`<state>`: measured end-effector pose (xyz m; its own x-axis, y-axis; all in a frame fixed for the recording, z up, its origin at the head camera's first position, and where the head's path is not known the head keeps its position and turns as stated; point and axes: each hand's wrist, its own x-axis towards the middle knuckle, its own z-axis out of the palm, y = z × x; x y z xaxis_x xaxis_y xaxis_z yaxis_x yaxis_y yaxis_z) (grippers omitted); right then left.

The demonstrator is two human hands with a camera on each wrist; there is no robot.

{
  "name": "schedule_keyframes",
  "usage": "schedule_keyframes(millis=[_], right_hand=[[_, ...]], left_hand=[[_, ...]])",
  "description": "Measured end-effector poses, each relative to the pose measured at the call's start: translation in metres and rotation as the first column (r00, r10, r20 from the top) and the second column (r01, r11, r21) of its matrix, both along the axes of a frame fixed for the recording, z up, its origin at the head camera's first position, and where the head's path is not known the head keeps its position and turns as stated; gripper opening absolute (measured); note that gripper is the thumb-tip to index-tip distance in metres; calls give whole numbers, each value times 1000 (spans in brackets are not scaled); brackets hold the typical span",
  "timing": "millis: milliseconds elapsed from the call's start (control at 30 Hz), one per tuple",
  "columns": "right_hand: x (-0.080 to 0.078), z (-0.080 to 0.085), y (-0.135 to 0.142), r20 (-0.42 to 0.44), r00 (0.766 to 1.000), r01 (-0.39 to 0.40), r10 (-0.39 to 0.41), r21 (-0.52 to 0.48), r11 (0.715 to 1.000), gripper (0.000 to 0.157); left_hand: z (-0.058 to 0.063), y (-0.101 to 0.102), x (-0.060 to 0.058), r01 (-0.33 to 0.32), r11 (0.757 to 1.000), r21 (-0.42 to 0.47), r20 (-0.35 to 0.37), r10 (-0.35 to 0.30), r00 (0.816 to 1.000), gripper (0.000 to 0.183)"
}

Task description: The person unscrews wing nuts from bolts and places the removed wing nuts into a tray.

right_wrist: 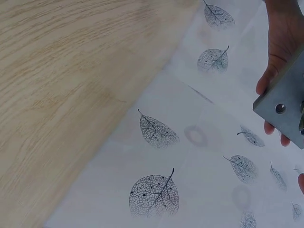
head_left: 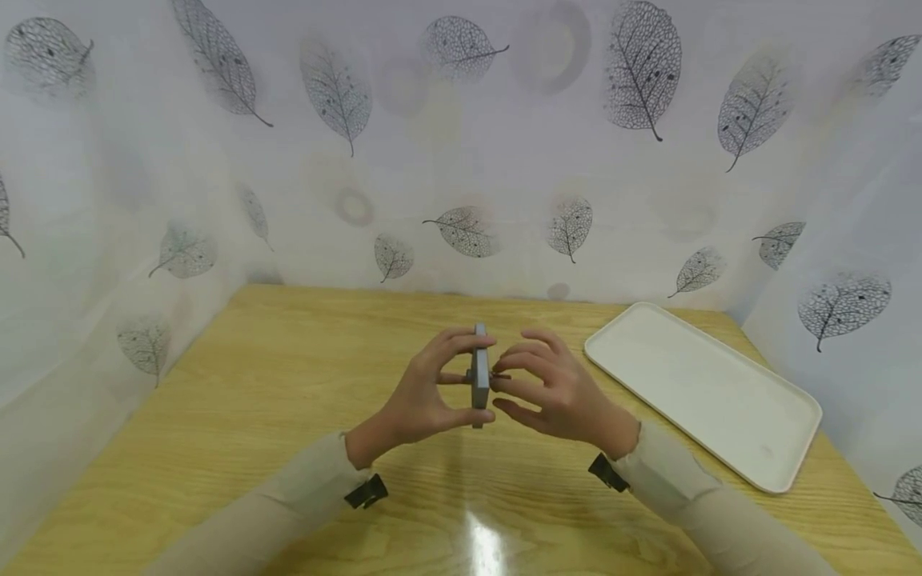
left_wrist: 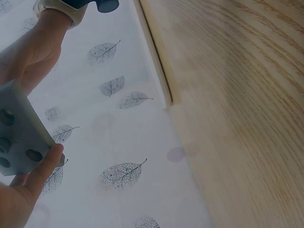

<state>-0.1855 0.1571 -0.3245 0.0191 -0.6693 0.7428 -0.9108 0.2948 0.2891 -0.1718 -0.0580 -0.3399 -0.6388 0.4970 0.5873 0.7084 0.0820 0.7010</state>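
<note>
The left forearm [head_left: 259, 504] and right forearm [head_left: 727, 508], both in pale sleeves, slant inward, bringing the 2 hands close, palms facing. The left hand [head_left: 419, 400] grips with its thumb stretched below and fingers reaching across above, 1 more finger pointing between them. The right hand [head_left: 558, 390] has its fingers bent and fanned, the thumb lowest.

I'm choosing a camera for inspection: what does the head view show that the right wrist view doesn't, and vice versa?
Only the head view: the white tray and the sleeves.
Only the right wrist view: a round hole in the gray block's flat face.
Both: the gray block, the left hand holding it, the wooden table and the leaf-print sheet.
</note>
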Motion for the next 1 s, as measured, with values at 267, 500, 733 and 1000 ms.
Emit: schedule_keyframes(millis=[267, 500, 733, 1000], right_hand=[[1, -1, 0, 74, 997, -3, 6, -45, 999, 24], [0, -2, -1, 253, 967, 14, 4, -72, 997, 34], [-2, -4, -2, 253, 965, -48, 65, -71, 996, 29], [1, 0, -6, 78, 992, -89, 94, -69, 994, 19]], left_hand=[[0, 1, 0, 8, 1000, 5, -1, -8, 1000, 73], [0, 2, 0, 16, 1000, 14, -10, -16, 1000, 73], [-1, 1, -1, 28, 999, 23, -23, -28, 999, 70], [-1, 0, 0, 19, 1000, 18, -19, -19, 1000, 72]])
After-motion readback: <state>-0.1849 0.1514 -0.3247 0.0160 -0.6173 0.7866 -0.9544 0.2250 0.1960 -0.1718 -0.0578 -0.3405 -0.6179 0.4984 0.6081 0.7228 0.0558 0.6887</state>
